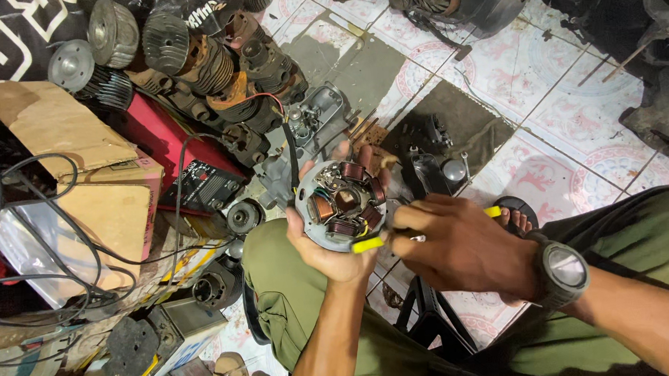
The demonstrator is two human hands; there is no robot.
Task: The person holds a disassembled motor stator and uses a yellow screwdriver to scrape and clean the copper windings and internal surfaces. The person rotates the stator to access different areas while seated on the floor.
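Note:
My left hand (pixel 330 248) holds a round grey stator plate (pixel 343 204) from below, its face turned up toward me with several copper-wound coils on it. A black cable runs up from the plate's left edge. My right hand (pixel 457 246), with a grey watch on the wrist, grips a yellow-handled tool (pixel 368 244) whose tip rests at the plate's lower right rim. Both hands hover over my lap in olive trousers.
A pile of finned engine cylinders (pixel 193 55) lies at the upper left beside a red case (pixel 159 132). Cardboard boxes (pixel 113 201) and black cables (pixel 43 223) crowd the left. Tiled floor (pixel 540 74) with engine parts (pixel 435 157) spreads to the right.

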